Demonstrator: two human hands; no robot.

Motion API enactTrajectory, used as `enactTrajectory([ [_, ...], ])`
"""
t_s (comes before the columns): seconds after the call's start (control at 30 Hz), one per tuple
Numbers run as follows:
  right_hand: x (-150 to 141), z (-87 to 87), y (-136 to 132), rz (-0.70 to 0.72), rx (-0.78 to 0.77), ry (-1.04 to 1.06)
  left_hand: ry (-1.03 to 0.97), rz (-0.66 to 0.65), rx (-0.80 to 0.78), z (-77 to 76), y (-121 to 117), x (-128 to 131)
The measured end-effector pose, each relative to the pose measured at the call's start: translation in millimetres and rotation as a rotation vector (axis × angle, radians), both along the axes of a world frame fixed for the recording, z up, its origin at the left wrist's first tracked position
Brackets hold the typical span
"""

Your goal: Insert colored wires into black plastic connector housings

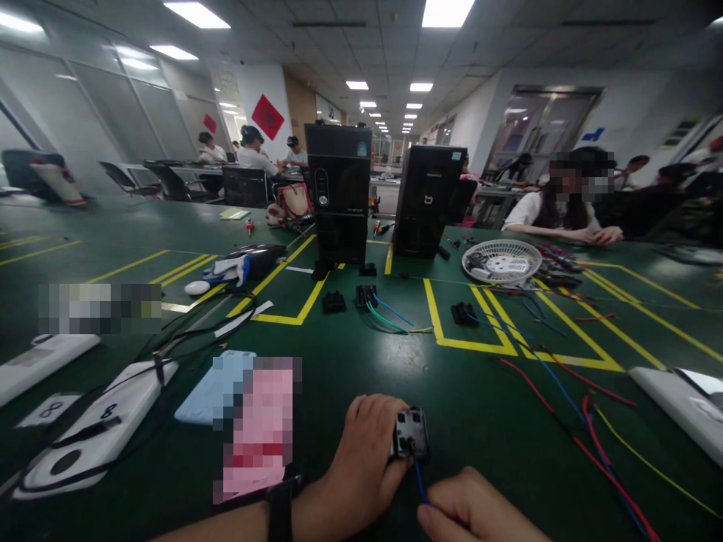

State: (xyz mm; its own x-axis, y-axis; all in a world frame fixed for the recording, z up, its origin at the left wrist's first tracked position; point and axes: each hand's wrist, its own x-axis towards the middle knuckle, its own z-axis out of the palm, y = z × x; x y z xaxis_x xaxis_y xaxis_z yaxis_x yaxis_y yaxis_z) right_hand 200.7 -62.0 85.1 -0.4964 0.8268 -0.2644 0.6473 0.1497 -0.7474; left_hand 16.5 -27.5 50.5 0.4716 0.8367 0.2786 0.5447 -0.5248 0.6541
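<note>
My left hand (361, 452), with a black band on its wrist, is closed around a small black connector block (418, 431) with square openings in its face. Into one of the lower openings runs a blue wire (419, 480). My right hand (474, 508), at the bottom edge of the view, pinches that wire just below the block. Farther up the table lie a black block with green and blue wires (366, 294), a bare black block (334, 302) and another block with a blue wire (464, 314).
Two black computer towers (340, 196) stand ahead. Right of them sit a white basket (504, 262) and loose red, blue and yellow wires (593, 459). To the left lie a light blue flat object (208, 391), white devices (102, 429) and black cables. Across the table sits a person (565, 203).
</note>
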Motion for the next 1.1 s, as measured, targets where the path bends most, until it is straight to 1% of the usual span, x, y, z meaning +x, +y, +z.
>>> enactTrajectory([
  [0.07,4.7,4.7,3.2,-0.027,0.113,-0.041,0.001,-0.003,0.006,0.0,0.3,-0.4],
  [0.13,10.3,7.3,5.0,-0.007,0.199,-0.142,0.001,-0.001,0.0,0.0,0.5,-0.9],
  [0.27,16.2,9.6,5.0,0.086,0.281,-0.422,-0.009,-0.008,0.009,-2.2,0.6,-2.0],
  [0.33,13.4,9.3,4.2,0.153,0.279,-0.474,-0.011,-0.011,0.025,-4.2,1.2,-2.2],
  [0.4,6.4,6.3,3.6,0.213,0.235,-0.45,-0.006,-0.002,0.038,-6.2,2.1,-2.0],
  [0.47,-2.1,0.6,3.0,0.226,0.144,-0.367,0.004,0.0,0.045,-7.5,3.0,-1.9],
  [0.53,-8.7,-6.0,2.3,0.188,0.05,-0.23,0.015,-0.008,0.049,-8.2,3.1,-2.2],
  [0.6,-11.2,-11.0,1.8,0.134,-0.005,-0.059,0.02,-0.014,0.051,-8.9,2.5,-3.0],
  [0.67,-9.2,-12.7,1.9,0.066,0.0,0.057,0.018,-0.016,0.052,-9.8,1.6,-3.9],
  [0.73,-4.4,-10.9,2.9,-0.004,0.061,0.075,0.01,-0.014,0.052,-10.6,1.0,-4.5],
  [0.8,1.5,-6.0,4.5,-0.044,0.144,0.018,0.005,-0.01,0.049,-10.7,1.0,-4.7],
  [0.9,9.8,6.2,6.3,-0.026,0.215,-0.132,0.002,-0.01,0.044,-8.8,1.2,-4.3],
  [0.97,13.5,15.7,6.2,0.014,0.233,-0.262,0.004,-0.012,0.036,-6.7,1.0,-3.6],
  [1.03,13.9,23.3,5.5,0.083,0.243,-0.397,0.011,-0.015,0.03,-5.3,0.7,-2.9],
  [1.1,9.6,25.0,4.9,0.184,0.227,-0.491,0.024,-0.013,0.027,-5.5,0.5,-2.4],
])
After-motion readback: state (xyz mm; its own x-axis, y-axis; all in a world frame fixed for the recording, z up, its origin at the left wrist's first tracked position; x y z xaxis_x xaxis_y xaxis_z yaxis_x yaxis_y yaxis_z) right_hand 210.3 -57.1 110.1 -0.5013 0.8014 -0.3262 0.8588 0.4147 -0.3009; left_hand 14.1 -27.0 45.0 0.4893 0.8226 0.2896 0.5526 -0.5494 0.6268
